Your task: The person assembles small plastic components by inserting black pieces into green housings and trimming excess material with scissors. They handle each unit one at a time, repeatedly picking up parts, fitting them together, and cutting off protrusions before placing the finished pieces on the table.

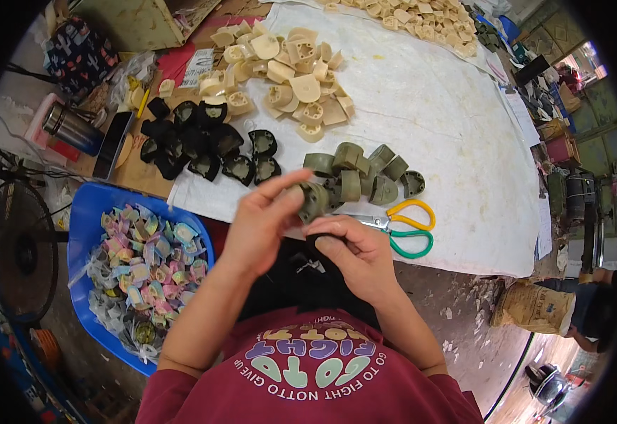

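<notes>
Over the near edge of the white-covered bench (464,177), head view: my left hand (260,220) grips a hollow olive part (312,202), thumb and fingers closed at its left side, index finger stretched out past it. My right hand (361,251) pinches a small black piece (315,241) under the thumb. Its kind cannot be told: mostly covered, and dark against my lap.

Relation noted: the olive part lies just beyond the right fingertips, ahead and slightly left of the black piece. Left hand is the nearer, being on it; right fingertips sit just beside its near rim. Touching or apart, I cannot tell, owing to blur. Long axis: unclear, part squat and half covered. Its holed face looks turned up and leftward, curved wall to the right.

Surroundings: a cluster of olive pieces (351,157) lies just beyond, ahead and right of the held one. Snips (386,222), one handle yellow and one green, lie near the right hand, blades pointing left. Black parts (225,140) sit ahead and left; beige parts (305,88) farther off. A blue basin (84,205) of pastel pieces (156,265) stands beside my left forearm.
</notes>
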`<state>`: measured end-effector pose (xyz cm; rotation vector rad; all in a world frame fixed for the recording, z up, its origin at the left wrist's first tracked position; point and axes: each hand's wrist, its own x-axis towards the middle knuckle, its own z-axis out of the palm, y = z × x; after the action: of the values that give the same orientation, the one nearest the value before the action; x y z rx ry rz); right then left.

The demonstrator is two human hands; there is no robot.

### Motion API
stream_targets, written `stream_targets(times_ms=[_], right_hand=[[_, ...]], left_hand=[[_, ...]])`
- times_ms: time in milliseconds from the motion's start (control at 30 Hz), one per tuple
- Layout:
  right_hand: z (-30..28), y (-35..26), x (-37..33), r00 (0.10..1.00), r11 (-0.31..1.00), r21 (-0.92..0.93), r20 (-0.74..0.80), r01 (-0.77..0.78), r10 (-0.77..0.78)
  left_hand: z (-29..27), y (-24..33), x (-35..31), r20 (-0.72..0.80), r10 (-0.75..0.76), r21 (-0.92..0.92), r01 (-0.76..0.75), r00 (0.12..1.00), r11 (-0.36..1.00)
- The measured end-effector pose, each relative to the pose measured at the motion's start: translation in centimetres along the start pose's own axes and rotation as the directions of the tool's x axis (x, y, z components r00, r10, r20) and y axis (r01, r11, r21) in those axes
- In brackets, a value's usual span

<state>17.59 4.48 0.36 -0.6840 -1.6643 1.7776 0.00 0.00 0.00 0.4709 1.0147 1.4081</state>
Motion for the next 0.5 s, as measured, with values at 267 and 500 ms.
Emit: stream_targets(times_ms=[267,500], right_hand=[[0.4,-1.4,-1.5,0.971,0.855,0.461,0.106,-0.238,0.213],[0.1,-1.7,-2.2,0.98,0.947,0.255,0.021,-0.195,0.196]], left_hand=[[-1.6,-2.1,-6.1,0.052,0.042,0.108,-0.048,0.998,0.993],[-1.5,-2.8,-7.2,-0.112,0.103,-0.056,-0.109,0.988,0.992]])
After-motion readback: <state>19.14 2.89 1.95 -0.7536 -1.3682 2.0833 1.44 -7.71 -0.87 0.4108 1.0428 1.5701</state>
